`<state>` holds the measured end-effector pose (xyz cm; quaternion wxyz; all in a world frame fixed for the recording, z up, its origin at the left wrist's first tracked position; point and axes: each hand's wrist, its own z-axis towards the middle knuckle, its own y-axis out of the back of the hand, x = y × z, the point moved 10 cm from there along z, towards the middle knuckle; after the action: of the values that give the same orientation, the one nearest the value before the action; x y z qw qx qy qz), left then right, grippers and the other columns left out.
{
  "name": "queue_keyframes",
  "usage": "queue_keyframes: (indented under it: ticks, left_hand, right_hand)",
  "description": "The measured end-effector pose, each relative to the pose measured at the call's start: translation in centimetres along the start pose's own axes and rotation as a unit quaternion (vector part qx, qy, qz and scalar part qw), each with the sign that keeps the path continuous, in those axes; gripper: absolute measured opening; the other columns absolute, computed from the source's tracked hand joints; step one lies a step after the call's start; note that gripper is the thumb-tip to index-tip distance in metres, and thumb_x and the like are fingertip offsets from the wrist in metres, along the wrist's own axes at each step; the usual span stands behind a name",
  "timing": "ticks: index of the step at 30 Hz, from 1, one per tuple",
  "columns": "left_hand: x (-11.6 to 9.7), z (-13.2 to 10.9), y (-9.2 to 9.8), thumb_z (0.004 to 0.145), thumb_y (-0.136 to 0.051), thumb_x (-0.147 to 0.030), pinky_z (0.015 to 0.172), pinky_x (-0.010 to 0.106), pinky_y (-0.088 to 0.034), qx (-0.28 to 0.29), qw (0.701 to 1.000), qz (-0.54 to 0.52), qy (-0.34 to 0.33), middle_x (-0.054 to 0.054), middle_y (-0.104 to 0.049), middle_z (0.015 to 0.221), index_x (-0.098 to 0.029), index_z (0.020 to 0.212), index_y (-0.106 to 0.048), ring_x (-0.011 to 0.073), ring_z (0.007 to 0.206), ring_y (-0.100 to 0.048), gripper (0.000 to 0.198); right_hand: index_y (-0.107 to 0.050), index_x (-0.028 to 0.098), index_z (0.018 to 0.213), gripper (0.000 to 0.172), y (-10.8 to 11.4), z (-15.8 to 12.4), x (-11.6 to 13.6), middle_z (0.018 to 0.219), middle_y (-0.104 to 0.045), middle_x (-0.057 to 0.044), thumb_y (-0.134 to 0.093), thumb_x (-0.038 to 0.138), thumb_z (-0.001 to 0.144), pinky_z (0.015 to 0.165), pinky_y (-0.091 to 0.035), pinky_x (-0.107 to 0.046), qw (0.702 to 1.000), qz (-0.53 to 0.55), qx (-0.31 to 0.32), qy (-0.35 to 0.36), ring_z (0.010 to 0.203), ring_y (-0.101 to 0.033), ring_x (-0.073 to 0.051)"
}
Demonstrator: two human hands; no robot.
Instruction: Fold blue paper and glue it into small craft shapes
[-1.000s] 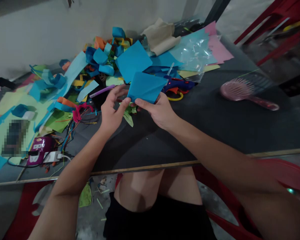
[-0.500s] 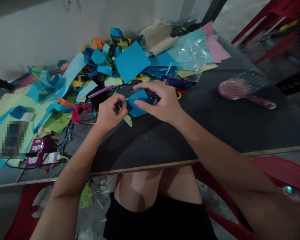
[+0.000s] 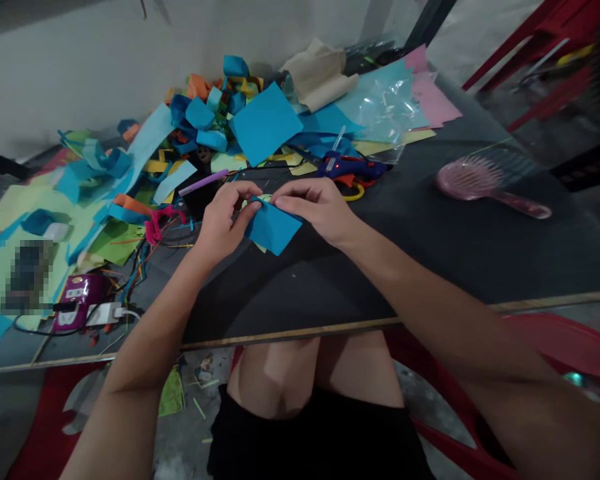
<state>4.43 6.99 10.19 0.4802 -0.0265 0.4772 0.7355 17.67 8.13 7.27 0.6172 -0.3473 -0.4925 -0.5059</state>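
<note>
Between my two hands is a piece of blue paper (image 3: 274, 230), held above the dark tabletop with its flat face toward me. My left hand (image 3: 227, 217) pinches its upper left edge between thumb and fingers. At its upper right edge, my right hand (image 3: 319, 207) has thumb and fingertips closed on it. A bit of pale green paper (image 3: 266, 198) shows behind the blue piece; how the two are joined is hidden. Just past my right hand lie a blue glue gun (image 3: 353, 165) and scissors with a yellow handle (image 3: 354, 193).
A heap of blue and orange paper pieces (image 3: 200, 113) lies along the wall. A purple stick (image 3: 203, 182) is left of centre. A pink hairbrush (image 3: 463, 179) rests at right, a purple device (image 3: 81, 300) with cables at left. Clear plastic (image 3: 385, 110) covers paper at the back.
The blue paper has turned so its flat face hangs lower toward me. My right hand has moved from spreading over its far side to pinching its upper edge close to my left hand.
</note>
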Motion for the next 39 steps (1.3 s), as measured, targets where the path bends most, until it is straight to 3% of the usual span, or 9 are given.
queue_keyframes:
  ticks: [6,16,25,30,39]
  left_hand:
    - [-0.6,-0.1,0.3,0.097,-0.046,-0.053,0.066,0.027,-0.046,-0.023,0.999,-0.006,-0.024,0.005,-0.062,0.089,-0.02,0.101,-0.058,0.0138,0.077,-0.057,0.035]
    - [0.0,-0.4,0.2,0.098,-0.044,-0.051,0.071,0.03,-0.05,-0.046,0.999,-0.021,-0.003,0.004,-0.062,0.093,-0.024,0.106,-0.056,0.0142,0.077,-0.059,0.031]
    - [-1.3,0.1,0.1,0.099,-0.042,-0.047,0.09,0.041,-0.046,-0.043,0.991,0.082,-0.094,0.007,-0.062,0.096,-0.024,0.096,-0.061,0.0216,0.097,-0.058,0.03]
    - [-1.4,0.2,-0.2,0.099,-0.042,-0.046,0.096,0.042,-0.042,-0.012,0.987,0.09,-0.132,0.005,-0.06,0.096,-0.026,0.095,-0.062,0.0213,0.098,-0.055,0.029]
    - [-0.8,0.4,-0.8,0.097,-0.047,-0.039,0.099,0.044,-0.041,0.052,0.989,0.093,-0.103,0.005,-0.06,0.096,-0.027,0.089,-0.061,0.0226,0.104,-0.053,0.02]
  right_hand:
    - [-0.075,0.018,0.072,0.031,-0.1,-0.2,-0.2,0.063,-0.064,-0.001,-0.077,0.048,0.071,0.053,-0.04,-0.026,1.0,0.017,-0.009,-0.017,0.057,-0.05,-0.011]
    - [-0.074,0.021,0.069,0.029,0.2,-0.1,-1.2,0.072,-0.071,-0.003,-0.08,0.049,0.068,0.064,-0.053,-0.031,0.995,0.072,-0.045,-0.054,0.071,-0.064,-0.017]
    - [-0.075,0.02,0.071,0.029,-0.3,-0.2,-1.3,0.073,-0.072,-0.003,-0.081,0.048,0.067,0.064,-0.052,-0.031,0.992,0.096,-0.02,-0.075,0.07,-0.064,-0.017]
    - [-0.074,0.019,0.069,0.03,-0.7,-0.1,-1.4,0.072,-0.071,-0.003,-0.081,0.049,0.067,0.064,-0.051,-0.031,0.994,0.079,0.006,-0.074,0.07,-0.062,-0.017]
    - [-0.074,0.019,0.067,0.032,-0.9,-0.2,-2.5,0.065,-0.067,-0.002,-0.081,0.051,0.068,0.058,-0.046,-0.029,0.995,0.045,0.024,-0.087,0.064,-0.057,-0.015]
